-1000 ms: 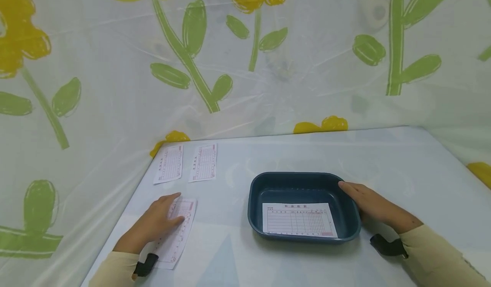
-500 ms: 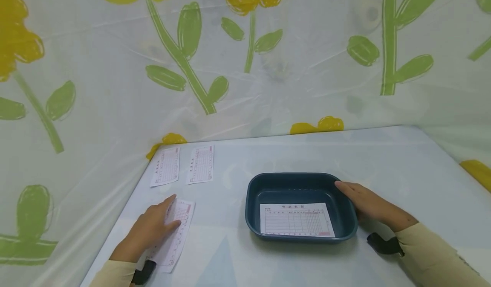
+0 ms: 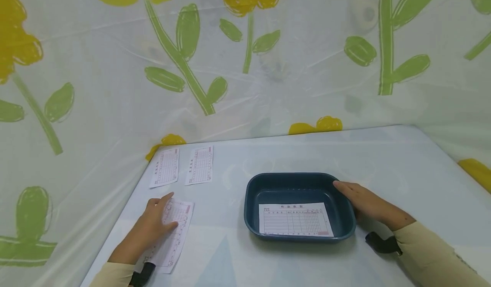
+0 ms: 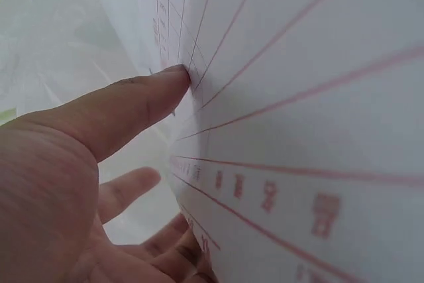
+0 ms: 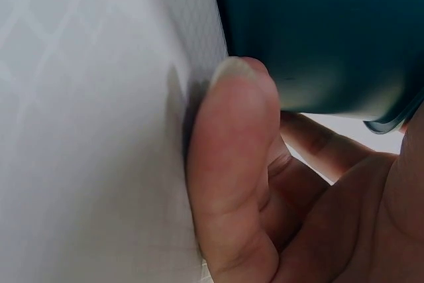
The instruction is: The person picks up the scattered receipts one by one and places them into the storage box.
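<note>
The left hand (image 3: 151, 225) lies flat on a printed slip (image 3: 172, 236) at the near left of the worktop (image 3: 383, 167), fingers extended and pressing the paper; the left wrist view shows the thumb (image 4: 132, 107) against the ruled sheet and the slip's edge lifted off the surface over the fingers, so the grip is open, not closed round the paper. The slip extends from under the palm toward the near edge of the worktop. Two further slips (image 3: 183, 166) lie side by side farther back, near the left corner, apart from the hand. The right hand (image 3: 362, 204) rests against the right wall of a dark blue tray (image 3: 295, 182), fingers laid straight along the rim; the right wrist view shows the thumb (image 5: 232, 164) beside the tray's outer wall, on the worktop. That grip is likewise open, touching the tray. One ruled form (image 3: 293, 218) lies flat inside the tray, at its near side, just left of the right hand. A flower-patterned plastic sheet (image 3: 230, 65) backs the worktop.
</note>
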A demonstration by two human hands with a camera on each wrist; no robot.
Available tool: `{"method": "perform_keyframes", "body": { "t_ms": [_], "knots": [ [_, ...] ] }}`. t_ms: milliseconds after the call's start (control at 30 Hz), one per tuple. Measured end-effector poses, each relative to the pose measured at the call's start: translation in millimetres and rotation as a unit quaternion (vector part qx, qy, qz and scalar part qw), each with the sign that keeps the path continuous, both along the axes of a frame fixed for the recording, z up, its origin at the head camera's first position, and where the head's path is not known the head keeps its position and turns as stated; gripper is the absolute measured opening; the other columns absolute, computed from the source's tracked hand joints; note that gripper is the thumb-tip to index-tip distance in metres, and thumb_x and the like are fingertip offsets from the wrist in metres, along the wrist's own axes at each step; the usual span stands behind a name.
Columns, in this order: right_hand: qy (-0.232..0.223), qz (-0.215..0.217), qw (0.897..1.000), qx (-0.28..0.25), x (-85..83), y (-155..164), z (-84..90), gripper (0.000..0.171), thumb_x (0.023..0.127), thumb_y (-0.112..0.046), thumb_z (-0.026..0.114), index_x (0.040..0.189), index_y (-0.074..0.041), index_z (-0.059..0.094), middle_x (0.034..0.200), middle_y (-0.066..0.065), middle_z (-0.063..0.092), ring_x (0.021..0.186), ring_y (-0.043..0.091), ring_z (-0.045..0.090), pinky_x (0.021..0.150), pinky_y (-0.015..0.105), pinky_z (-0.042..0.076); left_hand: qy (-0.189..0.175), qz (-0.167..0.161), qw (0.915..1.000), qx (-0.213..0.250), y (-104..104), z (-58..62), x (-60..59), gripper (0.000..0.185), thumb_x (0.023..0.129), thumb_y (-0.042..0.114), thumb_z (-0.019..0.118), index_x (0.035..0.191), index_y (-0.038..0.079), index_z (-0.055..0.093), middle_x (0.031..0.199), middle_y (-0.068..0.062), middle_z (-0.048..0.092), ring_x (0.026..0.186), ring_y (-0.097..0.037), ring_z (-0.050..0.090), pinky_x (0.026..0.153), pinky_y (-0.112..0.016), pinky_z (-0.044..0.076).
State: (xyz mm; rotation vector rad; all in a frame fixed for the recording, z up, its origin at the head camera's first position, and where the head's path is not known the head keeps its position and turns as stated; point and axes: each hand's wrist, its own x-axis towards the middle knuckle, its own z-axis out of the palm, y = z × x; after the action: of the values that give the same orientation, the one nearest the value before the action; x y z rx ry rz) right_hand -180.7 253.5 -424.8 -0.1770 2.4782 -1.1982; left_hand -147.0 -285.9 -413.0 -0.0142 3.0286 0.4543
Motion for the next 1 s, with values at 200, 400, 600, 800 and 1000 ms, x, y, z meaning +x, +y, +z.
{"method": "perform_keyframes", "body": {
  "t_ms": [200,400,600,800,1000],
  "knots": [
    [-0.001,0.006,1.0,-0.009,0.4,0.2,0.1,0.076,0.106,-0.053,0.028,0.153,0.007,0.028,0.142,0.033,0.046,0.094,0.026,0.063,0.061,0.038,0.058,0.055,-0.007,0.9982,0.024,2.2,-2.0,0.3,0.087,0.082,-0.004,0.075,0.155,0.005,0.029,0.132,-0.029,0.052,0.11,-0.041,0.06,0.092,-0.058,0.052],
    [0.0,0.002,1.0,-0.003,0.3,-0.4,-1.5,0.076,0.106,-0.053,0.027,0.153,0.006,0.028,0.14,0.032,0.047,0.085,0.023,0.063,0.059,0.04,0.057,0.088,-0.006,0.995,0.047,5.1,2.3,-3.0,0.071,0.086,-0.004,0.071,0.149,0.004,0.04,0.11,-0.021,0.067,0.092,-0.03,0.063,0.079,-0.045,0.054],
    [-0.002,0.001,1.0,-0.002,0.0,-0.7,-2.6,0.076,0.106,-0.054,0.028,0.153,0.006,0.029,0.137,0.03,0.049,0.084,0.023,0.064,0.059,0.039,0.057,0.106,0.002,0.9927,0.057,11.0,3.4,-7.6,0.036,0.09,0.005,0.071,0.125,0.003,0.064,0.101,-0.013,0.072,0.086,-0.022,0.063,0.077,-0.04,0.055],
    [0.001,0.005,1.0,-0.007,0.3,-0.6,-2.2,0.075,0.106,-0.053,0.028,0.152,0.007,0.029,0.135,0.03,0.051,0.079,0.023,0.064,0.058,0.04,0.057,0.129,0.005,0.9894,0.067,22.0,6.9,-9.6,0.027,0.095,0.007,0.064,0.122,0.008,0.067,0.111,-0.015,0.07,0.09,-0.026,0.064,0.078,-0.043,0.056],
    [0.002,0.002,1.0,-0.004,0.4,-0.8,-1.1,0.076,0.106,-0.053,0.027,0.153,0.007,0.028,0.136,0.032,0.048,0.073,0.023,0.064,0.057,0.04,0.056,0.144,-0.007,0.9861,0.083,37.2,11.6,-11.2,0.029,0.096,0.005,0.061,0.124,0.01,0.066,0.119,-0.014,0.068,0.096,-0.026,0.064,0.085,-0.046,0.057]
  ]
}}
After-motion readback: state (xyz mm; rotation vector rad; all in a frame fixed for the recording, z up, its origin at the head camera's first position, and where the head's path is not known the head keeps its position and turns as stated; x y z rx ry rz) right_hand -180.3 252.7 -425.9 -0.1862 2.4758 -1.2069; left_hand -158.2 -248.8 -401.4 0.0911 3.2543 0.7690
